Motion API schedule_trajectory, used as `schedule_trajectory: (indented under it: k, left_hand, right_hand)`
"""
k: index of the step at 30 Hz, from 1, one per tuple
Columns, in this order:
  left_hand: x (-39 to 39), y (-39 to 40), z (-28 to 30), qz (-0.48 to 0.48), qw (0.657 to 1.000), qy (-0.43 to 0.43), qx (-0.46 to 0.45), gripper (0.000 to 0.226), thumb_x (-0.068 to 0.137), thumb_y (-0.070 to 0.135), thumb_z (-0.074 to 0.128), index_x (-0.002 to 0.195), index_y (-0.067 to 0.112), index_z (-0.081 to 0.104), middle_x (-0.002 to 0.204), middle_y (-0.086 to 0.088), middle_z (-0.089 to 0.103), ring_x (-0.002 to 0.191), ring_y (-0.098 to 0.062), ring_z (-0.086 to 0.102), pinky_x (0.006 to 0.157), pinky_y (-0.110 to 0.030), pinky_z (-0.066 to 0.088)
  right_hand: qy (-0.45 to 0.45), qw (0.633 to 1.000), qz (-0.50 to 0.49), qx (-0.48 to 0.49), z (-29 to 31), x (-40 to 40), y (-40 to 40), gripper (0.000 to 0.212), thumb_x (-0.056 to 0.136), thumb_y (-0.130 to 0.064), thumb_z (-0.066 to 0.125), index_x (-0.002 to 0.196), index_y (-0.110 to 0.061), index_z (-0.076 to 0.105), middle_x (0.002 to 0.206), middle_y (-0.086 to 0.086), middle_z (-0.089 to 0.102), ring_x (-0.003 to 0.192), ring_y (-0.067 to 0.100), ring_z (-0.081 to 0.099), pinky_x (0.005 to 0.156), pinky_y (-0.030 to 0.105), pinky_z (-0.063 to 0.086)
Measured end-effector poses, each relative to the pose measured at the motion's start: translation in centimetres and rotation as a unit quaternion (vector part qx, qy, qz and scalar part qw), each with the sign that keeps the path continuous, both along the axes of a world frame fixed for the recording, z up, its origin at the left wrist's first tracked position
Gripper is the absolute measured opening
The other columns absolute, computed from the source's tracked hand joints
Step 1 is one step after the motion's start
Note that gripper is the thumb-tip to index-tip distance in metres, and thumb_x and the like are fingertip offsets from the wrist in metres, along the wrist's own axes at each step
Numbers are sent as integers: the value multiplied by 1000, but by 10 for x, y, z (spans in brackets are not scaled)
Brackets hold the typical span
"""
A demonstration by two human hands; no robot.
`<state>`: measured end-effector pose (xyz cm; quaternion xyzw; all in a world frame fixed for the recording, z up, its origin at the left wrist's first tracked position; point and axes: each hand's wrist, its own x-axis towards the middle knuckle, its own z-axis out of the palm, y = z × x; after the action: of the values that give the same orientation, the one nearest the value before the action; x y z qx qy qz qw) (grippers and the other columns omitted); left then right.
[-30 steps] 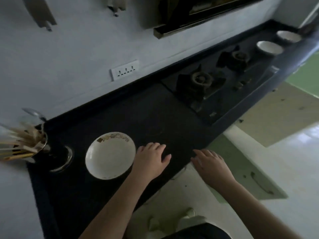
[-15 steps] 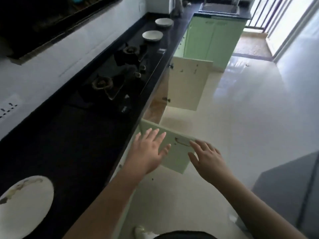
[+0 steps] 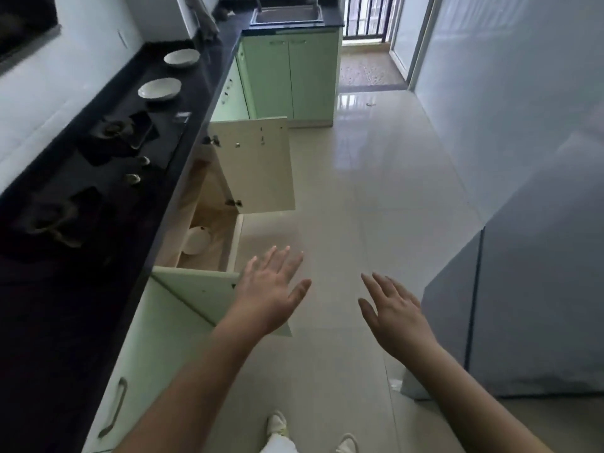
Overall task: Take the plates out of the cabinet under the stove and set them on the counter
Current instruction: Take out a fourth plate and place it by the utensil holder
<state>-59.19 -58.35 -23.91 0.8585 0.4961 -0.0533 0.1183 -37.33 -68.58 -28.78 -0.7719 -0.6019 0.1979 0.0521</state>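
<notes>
The cabinet (image 3: 209, 230) under the stove (image 3: 108, 158) stands with both doors swung out. A white plate (image 3: 196, 240) lies on its floor, partly hidden by the counter edge. Two white plates sit on the black counter (image 3: 65, 305) past the stove, the nearer plate (image 3: 159, 89) and the farther plate (image 3: 181, 57). My left hand (image 3: 271, 287) hovers with fingers spread over the near green door (image 3: 202, 294), holding nothing. My right hand (image 3: 392, 312) is spread over the floor, also empty.
The far door (image 3: 258, 165) juts into the aisle. A grey appliance (image 3: 523, 305) stands on the right. A sink (image 3: 286, 14) and green cabinets (image 3: 291, 76) close the far end. Pale floor tiles (image 3: 376, 191) run between; my shoes show at the bottom.
My view has swung from the counter to the right, down the aisle; the plate beside my left hand has left the frame. Both hands came off the counter and now hover open by the open cabinet.
</notes>
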Motion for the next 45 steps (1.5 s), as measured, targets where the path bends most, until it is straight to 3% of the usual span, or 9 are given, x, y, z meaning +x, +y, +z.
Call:
schedule_trajectory:
  k: [6, 24, 34, 45]
  left_hand:
    - [23, 18, -25, -75, 996, 41, -31, 69, 96, 66, 17, 156, 38, -2, 166, 9, -2, 151, -14, -6, 120, -40, -3]
    - [83, 206, -61, -95, 994, 2, -54, 64, 99, 61, 17, 156, 36, 4, 166, 8, 3, 151, -12, -5, 121, -38, -1]
    - [125, 290, -66, -2, 998, -9, -61, 58, 103, 49, 22, 156, 35, 4, 166, 9, 1, 151, -10, -7, 121, -36, -2]
    - [178, 365, -54, 180, 983, -29, -37, 58, 101, 53, 19, 156, 38, 6, 166, 11, 7, 151, -10, -3, 120, -36, 2]
  right_hand:
    - [-11, 1000, -20, 2, -7, 29, 33, 56, 102, -50, 18, 154, -32, 8, 164, -4, 13, 150, 17, 6, 120, 36, 7]
    - [-40, 998, -30, -32, -23, 82, 192, 57, 101, -51, 18, 154, -34, 7, 164, -7, 11, 150, 14, 4, 119, 35, 5]
    - [-40, 999, 18, 9, -37, 145, 312, 57, 100, -53, 23, 154, -37, 14, 162, -9, 18, 150, 14, 10, 118, 32, 9]
    - [-13, 977, 209, 39, -14, 224, 462, 56, 101, -51, 25, 154, -36, 15, 162, -8, 18, 150, 15, 11, 119, 33, 9]
